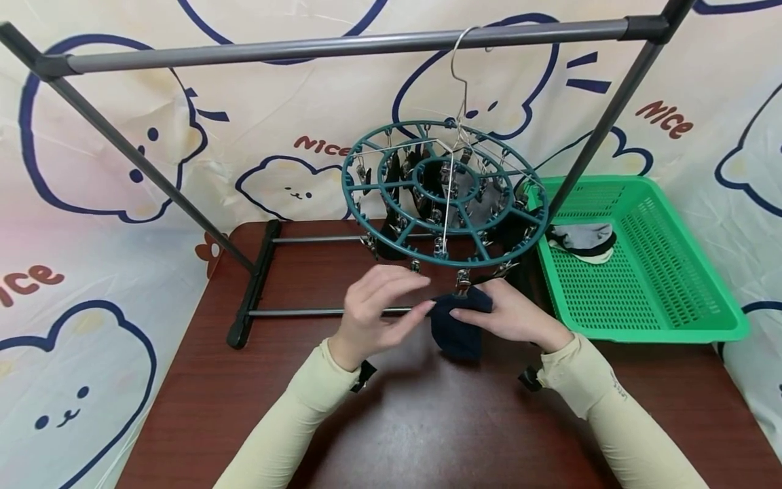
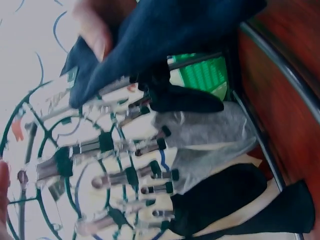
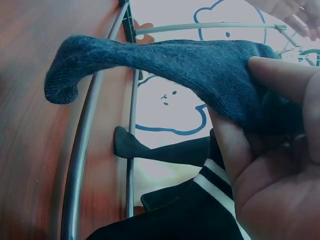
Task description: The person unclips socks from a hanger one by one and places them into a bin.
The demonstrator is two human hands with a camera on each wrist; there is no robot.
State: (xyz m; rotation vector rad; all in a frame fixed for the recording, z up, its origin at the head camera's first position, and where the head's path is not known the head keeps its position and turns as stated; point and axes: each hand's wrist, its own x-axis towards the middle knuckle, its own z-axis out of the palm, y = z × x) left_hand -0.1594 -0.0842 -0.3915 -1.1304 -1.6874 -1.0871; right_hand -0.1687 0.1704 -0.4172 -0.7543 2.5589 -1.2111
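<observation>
In the head view a dark blue sock (image 1: 457, 333) hangs below the front rim of a round green clip hanger (image 1: 449, 261), its top at a metal clip (image 1: 463, 280). My right hand (image 1: 516, 314) pinches the sock's upper right side, thumb in front and fingers behind. The right wrist view shows the sock (image 3: 190, 62) stretching out from under the thumb, its toe end free. To the left, my left hand (image 1: 380, 312) is raised with thumb and fingers spread apart, holding nothing, its thumb tip close to the sock's left edge.
A dark metal rack (image 1: 342, 47) carries the hanger over a brown table (image 1: 397, 435). More dark and grey socks (image 2: 215, 125) hang from the hanger's clips. On the right stands a green basket (image 1: 684, 272) with grey, black and white socks (image 1: 583, 239) inside.
</observation>
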